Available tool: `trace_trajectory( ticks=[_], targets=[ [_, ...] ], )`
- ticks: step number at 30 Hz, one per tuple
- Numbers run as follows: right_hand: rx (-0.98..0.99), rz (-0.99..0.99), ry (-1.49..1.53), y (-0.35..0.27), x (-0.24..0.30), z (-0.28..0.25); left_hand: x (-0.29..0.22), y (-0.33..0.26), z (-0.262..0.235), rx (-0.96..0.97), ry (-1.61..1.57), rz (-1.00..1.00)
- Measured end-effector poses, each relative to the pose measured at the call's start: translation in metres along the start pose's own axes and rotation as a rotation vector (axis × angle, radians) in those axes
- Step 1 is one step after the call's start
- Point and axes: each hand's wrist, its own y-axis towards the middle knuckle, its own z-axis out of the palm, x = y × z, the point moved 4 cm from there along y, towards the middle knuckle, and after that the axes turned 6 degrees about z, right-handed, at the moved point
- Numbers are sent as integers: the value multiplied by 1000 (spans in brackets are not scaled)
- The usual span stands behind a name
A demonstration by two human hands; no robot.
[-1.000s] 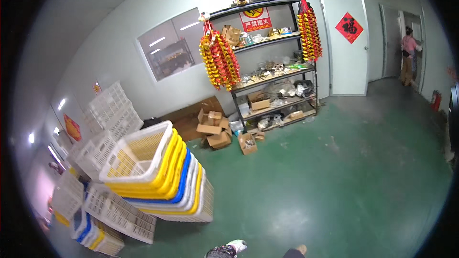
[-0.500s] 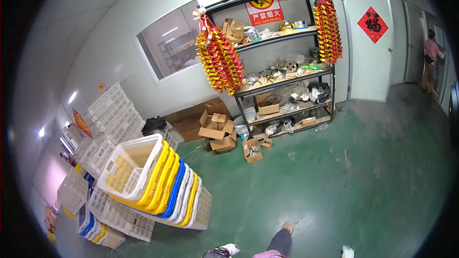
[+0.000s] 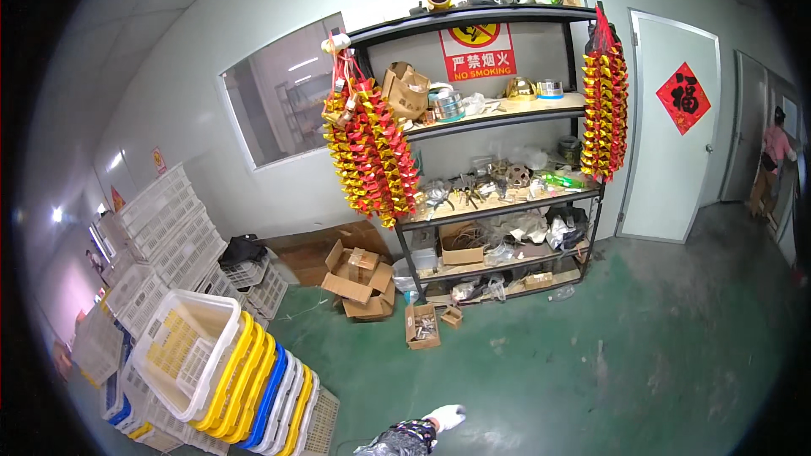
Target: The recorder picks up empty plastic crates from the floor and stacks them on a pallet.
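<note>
My left hand [image 3: 445, 416], in a white glove with a dark patterned sleeve, reaches in at the lower edge over the green floor. No object shows in it, but its fingers are too small and blurred to tell whether they are apart. My right hand is out of view. Nearest on the left stands a tall stack of nested plastic baskets [image 3: 253, 380], white, yellow and blue, with a white one on top. Ahead is a black metal shelf rack [image 3: 498, 214] loaded with pliers, tape rolls, bags and small parts.
Cardboard boxes [image 3: 359, 274] and a small box of metal parts [image 3: 422, 327] sit on the floor by the rack. White crates [image 3: 165, 219] are piled at the left wall. Red-and-gold garlands [image 3: 372, 148] hang from the rack. A pale door [image 3: 672, 135] and a person [image 3: 770, 165] are at the right.
The view has shifted, and the rack looks larger and nearer. My left hand has come further into view, while my right hand and foot have left it. The basket stack sits lower left.
</note>
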Motion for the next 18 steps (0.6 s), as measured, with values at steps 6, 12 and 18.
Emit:
trace_trajectory(
  ticks=[6,12,18],
  targets=[
    [9,-95,0,72,56,-21,-21,69,-7,104,-3,44],
    [5,8,33,79,75,-48,17,30,4,75,43,5],
    [-5,-25,35,45,65,-42,54,-30,11,188,509,23]
  ],
)
